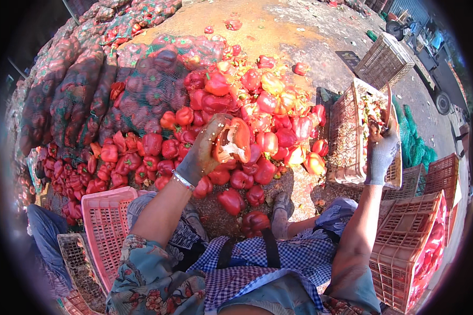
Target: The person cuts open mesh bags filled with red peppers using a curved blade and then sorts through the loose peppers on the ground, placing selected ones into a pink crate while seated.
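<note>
My left hand [207, 149], in a dirty grey glove, grips a red bell pepper [235, 140] that is cut open, its pale hollow inside showing. Small seeds stick to the glove. My right hand [382, 149], in a light grey glove, is closed above the right side of a pale plastic crate [347, 134]. A thin, curved, brownish blade-like tool [389, 102] rises from its fingers; its lower part is hidden. Pepper cores and seeds [372, 113] lie in the crate. In front of me spreads a big heap of red bell peppers [265, 139].
Full mesh sacks of peppers [76, 94] stand at the left. A pink crate [108, 215] is by my left knee, near another person's leg [50, 241]. Stacked crates [407, 247] and green netting [415, 142] are at the right. Another crate [384, 60] lies farther back.
</note>
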A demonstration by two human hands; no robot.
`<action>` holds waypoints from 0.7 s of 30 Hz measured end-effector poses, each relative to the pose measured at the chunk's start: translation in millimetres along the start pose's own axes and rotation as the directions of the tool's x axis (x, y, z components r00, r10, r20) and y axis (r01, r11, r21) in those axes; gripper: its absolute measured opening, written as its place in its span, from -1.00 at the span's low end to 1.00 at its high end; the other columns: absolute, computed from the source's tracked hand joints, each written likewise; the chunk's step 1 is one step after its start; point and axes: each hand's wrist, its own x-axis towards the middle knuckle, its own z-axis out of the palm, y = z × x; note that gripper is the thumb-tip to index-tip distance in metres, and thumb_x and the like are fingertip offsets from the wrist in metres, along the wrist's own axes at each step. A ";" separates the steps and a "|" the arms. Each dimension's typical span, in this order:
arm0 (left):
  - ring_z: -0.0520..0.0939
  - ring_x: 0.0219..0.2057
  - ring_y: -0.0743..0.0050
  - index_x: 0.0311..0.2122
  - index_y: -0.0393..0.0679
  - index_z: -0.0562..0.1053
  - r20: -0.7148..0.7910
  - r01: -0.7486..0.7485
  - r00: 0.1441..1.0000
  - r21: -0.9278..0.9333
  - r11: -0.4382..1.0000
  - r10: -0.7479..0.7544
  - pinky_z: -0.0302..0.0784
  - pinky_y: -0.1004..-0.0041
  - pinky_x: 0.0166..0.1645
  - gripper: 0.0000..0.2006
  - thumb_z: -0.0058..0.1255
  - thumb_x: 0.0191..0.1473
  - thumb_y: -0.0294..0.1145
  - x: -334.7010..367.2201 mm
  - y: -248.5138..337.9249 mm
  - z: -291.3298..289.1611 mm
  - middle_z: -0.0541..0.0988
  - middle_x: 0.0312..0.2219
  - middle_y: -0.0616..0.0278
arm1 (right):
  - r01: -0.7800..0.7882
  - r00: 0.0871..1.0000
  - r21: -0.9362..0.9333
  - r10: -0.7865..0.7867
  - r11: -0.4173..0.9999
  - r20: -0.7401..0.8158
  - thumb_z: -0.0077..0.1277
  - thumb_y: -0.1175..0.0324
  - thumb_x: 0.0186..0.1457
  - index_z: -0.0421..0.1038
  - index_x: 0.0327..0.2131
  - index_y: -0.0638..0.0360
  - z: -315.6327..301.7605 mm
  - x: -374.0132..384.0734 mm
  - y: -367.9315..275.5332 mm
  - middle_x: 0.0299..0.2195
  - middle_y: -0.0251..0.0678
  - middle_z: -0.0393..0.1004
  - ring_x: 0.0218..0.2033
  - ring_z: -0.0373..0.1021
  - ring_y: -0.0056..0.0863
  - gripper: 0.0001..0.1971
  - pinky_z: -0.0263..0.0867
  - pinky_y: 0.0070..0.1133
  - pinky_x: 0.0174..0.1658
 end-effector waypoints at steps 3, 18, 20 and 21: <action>0.55 -0.04 0.34 0.05 -0.13 0.32 -0.006 0.042 0.999 0.074 0.996 -0.042 0.54 0.30 0.04 -0.68 -0.22 0.30 -0.18 -1.0 -11.6 6.2 0.49 -0.07 0.19 | 0.013 0.876 0.339 -0.174 0.941 0.449 0.07 0.41 -0.04 0.45 -0.11 0.20 40.3 -46.7 -83.4 -0.43 -0.05 0.50 -0.37 0.48 -0.15 -0.66 0.39 -0.37 -0.19; 0.62 -0.30 0.26 -0.15 -0.10 0.48 -0.241 0.369 0.898 -0.046 0.928 -0.369 0.61 0.19 -0.17 -0.58 -0.22 0.21 0.04 -16.2 -39.5 -6.4 0.59 -0.30 0.20 | -0.021 0.304 0.605 -0.571 0.796 0.762 0.08 0.23 0.00 0.43 -0.20 0.21 139.3 -146.6 -127.0 -0.27 -0.01 0.51 -0.24 0.46 -0.03 -0.68 0.38 -0.28 -0.17; 0.62 -0.33 0.27 -0.19 -0.11 0.49 -0.249 0.424 0.856 -0.165 0.890 -0.454 0.61 0.21 -0.22 -0.54 -0.23 0.19 0.09 -12.0 -33.1 -0.5 0.59 -0.33 0.19 | 0.050 0.359 0.609 -0.583 0.792 0.729 0.08 0.22 0.01 0.43 -0.21 0.20 142.8 -149.9 -129.0 -0.25 -0.01 0.50 -0.22 0.45 -0.03 -0.69 0.37 -0.27 -0.16; 0.62 -0.35 0.28 -0.21 -0.11 0.50 -0.247 0.450 0.832 -0.225 0.864 -0.497 0.61 0.21 -0.25 -0.52 -0.24 0.17 0.12 -10.0 -31.0 0.8 0.59 -0.34 0.19 | 0.059 0.367 0.606 -0.581 0.794 0.726 0.08 0.22 0.01 0.43 -0.19 0.20 144.8 -150.6 -130.0 -0.23 -0.01 0.50 -0.20 0.45 -0.03 -0.68 0.37 -0.27 -0.14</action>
